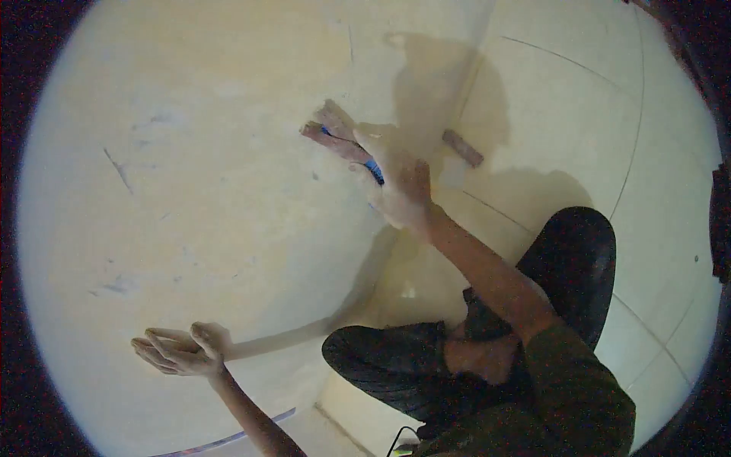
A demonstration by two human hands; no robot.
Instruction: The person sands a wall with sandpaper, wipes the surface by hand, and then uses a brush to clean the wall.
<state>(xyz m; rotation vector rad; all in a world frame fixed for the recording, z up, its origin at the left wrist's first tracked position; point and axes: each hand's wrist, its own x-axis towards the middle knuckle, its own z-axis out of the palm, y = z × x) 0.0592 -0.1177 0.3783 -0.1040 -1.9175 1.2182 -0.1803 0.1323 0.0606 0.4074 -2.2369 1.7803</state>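
Toward the upper middle of the head view, my right hand [400, 183], pale with dust, is closed around a brown and blue piece [339, 145] that looks like folded sandpaper. It is over the pale wall surface, and its exact contact with the wall cannot be made out. At the lower left, my left hand [179, 352] has its fingers apart and holds nothing. It is at the wall [228, 251], where a shadow runs from it. A small brown roll [463, 148] lies on the floor to the right of my right hand.
My crossed legs [571, 266] in dark trousers are at the lower right, on a pale tiled floor [655, 305]. A dark cable [402, 434] curves at the bottom edge. Dark marks [118, 171] show on the wall. A dark object [719, 225] stands at the far right edge.
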